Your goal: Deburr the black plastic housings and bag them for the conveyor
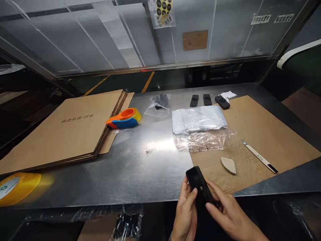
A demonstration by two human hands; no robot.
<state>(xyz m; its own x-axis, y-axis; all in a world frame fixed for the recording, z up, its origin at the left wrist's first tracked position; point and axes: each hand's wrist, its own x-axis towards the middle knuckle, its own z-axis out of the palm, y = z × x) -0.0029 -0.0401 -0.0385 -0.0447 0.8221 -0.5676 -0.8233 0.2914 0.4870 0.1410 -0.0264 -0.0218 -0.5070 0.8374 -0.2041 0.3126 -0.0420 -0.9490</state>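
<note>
A black oblong plastic casing point(198, 180) with a small light hole in its face is held above the table's front edge. My left hand point(186, 211) is closed round its left side, thumb on the face. From the right, my right hand point(227, 211) grips the lower end between thumb and fingers. Just beyond lie a pale wedge-shaped piece point(228, 165) and a white-handled craft knife point(259, 156) marked A26, both on a cardboard sheet point(276, 130). The casing's lower end is partly hidden by my fingers and dark surroundings.
Clear plastic bags point(199, 119) lie at mid-table, with small black devices point(207, 99) behind them. A bagged black item point(160, 102) sits further left. Flattened cartons point(75, 124) are stacked left, near an orange-and-blue tape dispenser point(125, 117). A yellow tape roll point(20, 188) stands at the left front edge.
</note>
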